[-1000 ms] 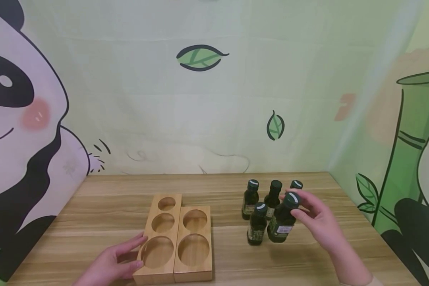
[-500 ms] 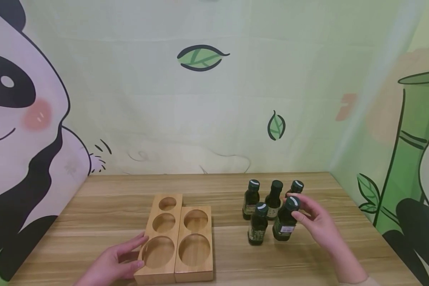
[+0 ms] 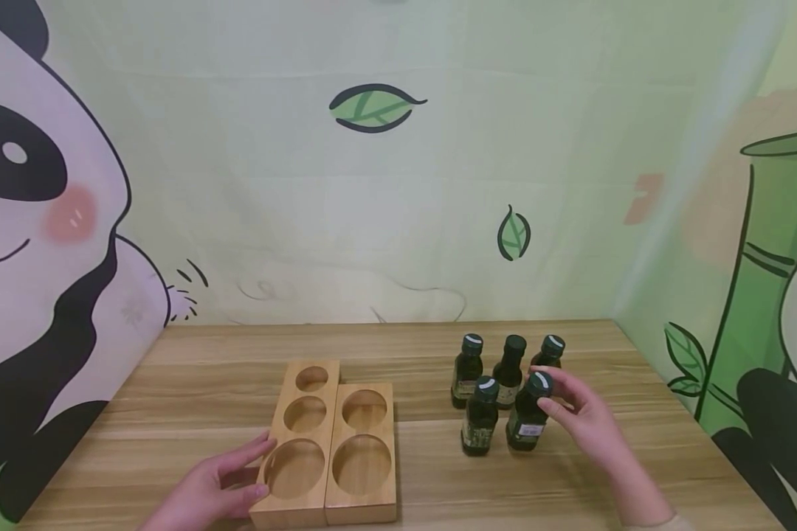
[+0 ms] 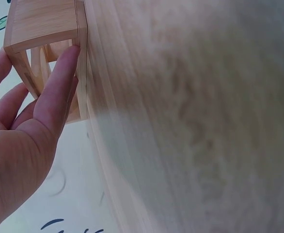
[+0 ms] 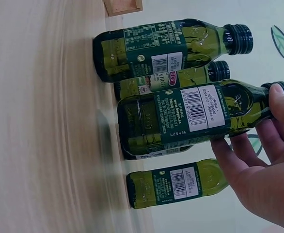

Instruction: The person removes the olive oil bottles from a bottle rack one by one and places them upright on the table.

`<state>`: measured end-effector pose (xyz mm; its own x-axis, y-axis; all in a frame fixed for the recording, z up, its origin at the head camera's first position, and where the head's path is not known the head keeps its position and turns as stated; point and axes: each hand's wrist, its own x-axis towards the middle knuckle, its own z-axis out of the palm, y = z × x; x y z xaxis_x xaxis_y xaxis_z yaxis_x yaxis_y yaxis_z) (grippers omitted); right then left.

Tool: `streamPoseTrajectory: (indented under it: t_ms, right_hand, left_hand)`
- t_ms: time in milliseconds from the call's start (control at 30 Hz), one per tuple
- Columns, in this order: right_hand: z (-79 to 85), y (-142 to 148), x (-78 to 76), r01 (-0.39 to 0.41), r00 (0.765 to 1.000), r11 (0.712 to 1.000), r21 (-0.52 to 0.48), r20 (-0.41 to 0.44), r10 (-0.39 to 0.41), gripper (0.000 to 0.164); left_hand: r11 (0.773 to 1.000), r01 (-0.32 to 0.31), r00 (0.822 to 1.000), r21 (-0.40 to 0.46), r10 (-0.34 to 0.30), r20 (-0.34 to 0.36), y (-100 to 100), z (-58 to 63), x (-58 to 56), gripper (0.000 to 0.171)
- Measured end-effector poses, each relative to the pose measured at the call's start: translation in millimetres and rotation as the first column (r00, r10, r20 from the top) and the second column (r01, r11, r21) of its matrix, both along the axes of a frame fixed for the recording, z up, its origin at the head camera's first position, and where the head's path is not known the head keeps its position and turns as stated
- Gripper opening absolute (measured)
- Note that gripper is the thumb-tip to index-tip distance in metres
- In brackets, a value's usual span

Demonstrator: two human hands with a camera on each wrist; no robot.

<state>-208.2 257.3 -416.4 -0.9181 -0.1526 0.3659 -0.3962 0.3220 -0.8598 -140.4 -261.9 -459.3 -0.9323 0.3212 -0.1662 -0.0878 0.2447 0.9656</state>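
My right hand [image 3: 581, 413] pinches a green olive oil bottle [image 5: 181, 114] at its cap, with the thumb and fingers on opposite sides. The bottle leans slightly in the head view; whether its base touches the table cannot be told. Close by on its left stands another olive oil bottle [image 3: 480, 420], with three more, including a dark bottle [image 3: 508, 372], behind. My left hand [image 3: 209, 483] holds the left side of a wooden stand [image 3: 292, 509] with round holes. In the left wrist view, the thumb lies at the edge of the stand's hollow side [image 4: 45, 36].
A second wooden stand [image 3: 361, 509] with two round holes sits against the right side of the first. Both rest on a wood-grain table [image 3: 206, 383]. A printed cloth backdrop [image 3: 398, 221] with a panda and leaves rises behind the table.
The bottle in my right hand has come down and shifted slightly right, apart from the front-left bottle. My left hand has stayed on the wooden stand.
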Motion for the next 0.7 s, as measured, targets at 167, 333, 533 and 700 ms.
streamPoseTrajectory:
  t_ms: [167, 333, 533, 700]
  right_hand:
    - [-1.7, -0.8, -0.6, 0.016, 0.999, 1.000, 0.016, 0.041, -0.017, 0.042]
    - [-2.3, -1.6, -0.7, 0.032, 0.997, 0.999, 0.035, 0.068, -0.035, 0.042]
    - [-3.8, -2.1, -1.6, 0.043, 0.995, 0.998, 0.052, 0.086, -0.047, 0.043]
    - [-5.0, -2.5, -1.7, 0.047, 0.995, 0.998, 0.050, 0.087, -0.051, 0.043]
  left_hand:
    - [1.000, 0.009, 0.999, -0.009, -0.009, -0.032, -0.8, -1.8, -1.5, 0.070]
    - [1.000, 0.016, 0.999, -0.003, -0.016, -0.040, -1.3, -2.7, -2.5, 0.069]
    - [1.000, 0.024, 0.999, 0.016, -0.024, -0.022, -1.5, -3.0, -2.7, 0.069]
    - [1.000, 0.020, 1.000, 0.021, -0.019, -0.016, -1.8, -3.2, -2.6, 0.069]
